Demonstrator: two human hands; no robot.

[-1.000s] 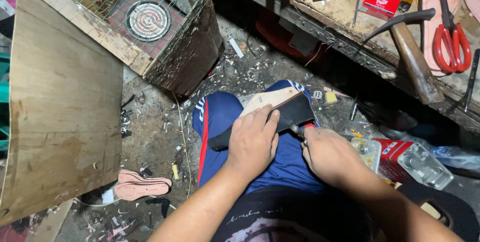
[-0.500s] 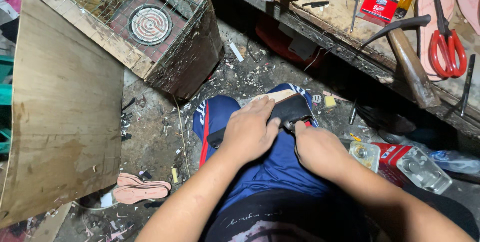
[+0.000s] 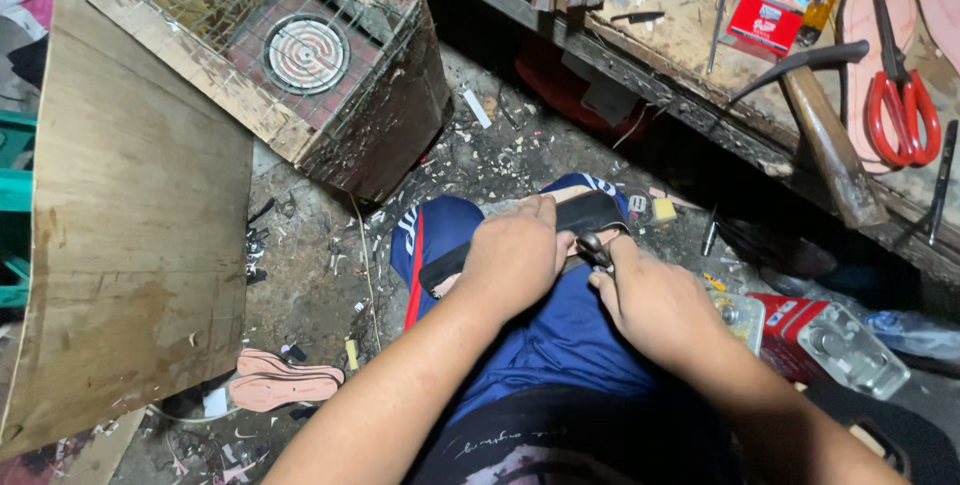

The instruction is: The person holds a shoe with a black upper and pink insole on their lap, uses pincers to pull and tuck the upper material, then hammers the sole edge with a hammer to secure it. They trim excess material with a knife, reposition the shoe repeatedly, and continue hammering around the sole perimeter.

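I count one pair of red scissors (image 3: 905, 110), one hammer (image 3: 825, 130) and one red box (image 3: 768, 13) on my tabletop (image 3: 660, 15). Two pink soles (image 3: 282, 381) lie on the floor (image 3: 320, 275). One coil heater (image 3: 305, 53) sits in its wooden box (image 3: 385, 130).

Cobbler's workshop: workbench (image 3: 690, 35) with scissors (image 3: 903, 110), soles (image 3: 872, 20).

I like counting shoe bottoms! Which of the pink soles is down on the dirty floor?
The pink sole lying on the floor beside the big wooden board. The other pink soles lie up on the workbench by the red scissors.

My feed is evenly lit from above and sharp. Under the worktop (image 3: 700, 55) it goes black (no detail).
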